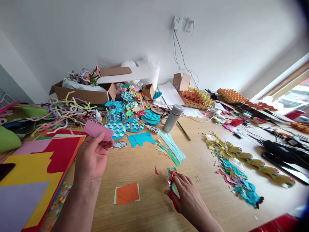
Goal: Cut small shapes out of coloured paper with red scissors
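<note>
Between thumb and fingers, my left hand (94, 153) holds up a piece of pink paper (98, 130) with a faint drawn outline on it. My right hand (184, 190) grips red-handled scissors (173, 190) low over the table, their blades partly hidden. A green paper scrap (172, 169) lies by the scissors, and a small red scrap (156, 170) is to their left. In front of me, an orange paper piece (127, 193) with a drawn curve rests on pale green paper (115, 196).
Large coloured sheets (26, 161) are stacked at the left. Behind are blue paper crafts (116, 130), a grey flask (173, 118), a glue bottle (153, 129) and a cardboard box (82, 96). Blue and pink scraps (238, 180) and a yellow egg-carton strip (263, 166) lie on the right.
</note>
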`<control>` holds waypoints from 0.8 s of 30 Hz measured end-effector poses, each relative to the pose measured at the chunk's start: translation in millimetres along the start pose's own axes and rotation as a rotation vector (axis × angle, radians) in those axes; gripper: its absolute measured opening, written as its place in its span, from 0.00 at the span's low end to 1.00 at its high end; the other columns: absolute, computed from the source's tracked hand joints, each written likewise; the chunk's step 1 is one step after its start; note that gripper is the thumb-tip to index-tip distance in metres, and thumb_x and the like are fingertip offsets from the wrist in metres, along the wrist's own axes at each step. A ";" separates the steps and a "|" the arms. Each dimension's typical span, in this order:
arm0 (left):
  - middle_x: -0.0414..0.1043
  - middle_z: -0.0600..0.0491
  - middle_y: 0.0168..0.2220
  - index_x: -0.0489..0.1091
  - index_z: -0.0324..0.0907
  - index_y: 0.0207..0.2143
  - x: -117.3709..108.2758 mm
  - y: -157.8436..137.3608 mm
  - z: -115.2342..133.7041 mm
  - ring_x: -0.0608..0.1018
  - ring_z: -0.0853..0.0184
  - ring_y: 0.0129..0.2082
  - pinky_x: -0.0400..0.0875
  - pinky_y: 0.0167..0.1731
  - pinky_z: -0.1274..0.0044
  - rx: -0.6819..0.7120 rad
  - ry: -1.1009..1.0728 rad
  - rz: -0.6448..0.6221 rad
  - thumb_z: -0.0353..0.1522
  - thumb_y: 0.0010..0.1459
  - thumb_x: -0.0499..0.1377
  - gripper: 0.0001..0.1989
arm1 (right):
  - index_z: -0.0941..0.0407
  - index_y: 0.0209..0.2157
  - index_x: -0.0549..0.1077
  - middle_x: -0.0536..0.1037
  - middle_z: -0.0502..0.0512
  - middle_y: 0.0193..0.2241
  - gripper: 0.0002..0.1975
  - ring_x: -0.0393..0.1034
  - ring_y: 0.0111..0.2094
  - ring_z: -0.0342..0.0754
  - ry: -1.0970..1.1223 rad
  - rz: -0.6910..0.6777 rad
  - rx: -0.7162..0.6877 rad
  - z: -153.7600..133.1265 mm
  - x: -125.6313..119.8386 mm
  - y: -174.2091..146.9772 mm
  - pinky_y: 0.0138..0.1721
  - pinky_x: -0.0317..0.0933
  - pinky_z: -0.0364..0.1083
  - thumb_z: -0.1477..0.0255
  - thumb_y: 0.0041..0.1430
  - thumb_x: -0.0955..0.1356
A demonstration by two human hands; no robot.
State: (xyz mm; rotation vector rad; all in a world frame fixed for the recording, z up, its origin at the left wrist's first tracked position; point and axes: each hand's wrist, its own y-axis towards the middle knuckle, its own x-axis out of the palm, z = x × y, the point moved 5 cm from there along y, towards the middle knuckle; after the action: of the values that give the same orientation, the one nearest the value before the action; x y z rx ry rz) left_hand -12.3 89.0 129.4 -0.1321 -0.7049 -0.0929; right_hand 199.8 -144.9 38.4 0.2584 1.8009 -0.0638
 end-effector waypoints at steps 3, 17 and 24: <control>0.74 0.56 0.21 0.73 0.38 0.22 2.4 -1.5 -2.2 0.74 0.71 0.22 0.72 0.21 0.81 -0.012 0.008 -0.014 0.29 0.37 0.67 0.07 | 0.61 0.50 0.67 0.70 0.67 0.54 0.21 0.63 0.55 0.60 0.031 0.032 -0.087 -22.5 -0.8 5.7 0.56 0.55 0.59 0.68 0.55 0.69; 0.73 0.57 0.20 0.72 0.40 0.21 7.5 -2.4 -20.6 0.73 0.71 0.20 0.71 0.20 0.80 -0.044 0.085 -0.033 0.27 0.35 0.67 0.07 | 0.57 0.45 0.70 0.74 0.66 0.49 0.16 0.67 0.51 0.60 0.202 0.090 0.210 22.5 -15.2 -14.5 0.54 0.58 0.60 0.66 0.56 0.68; 0.76 0.51 0.24 0.76 0.36 0.27 37.9 -9.2 -53.5 0.74 0.69 0.25 0.71 0.25 0.78 -0.098 0.243 -0.234 0.35 0.42 0.67 0.11 | 0.56 0.34 0.72 0.76 0.59 0.38 0.16 0.71 0.41 0.55 0.829 0.228 0.230 -21.4 -59.5 71.0 0.42 0.64 0.50 0.56 0.59 0.64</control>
State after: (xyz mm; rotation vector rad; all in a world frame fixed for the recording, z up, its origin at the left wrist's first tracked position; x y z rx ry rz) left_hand 49.4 70.2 114.6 -0.1291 -0.4704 -0.3625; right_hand 207.5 -80.3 107.8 0.7327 2.5723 0.0017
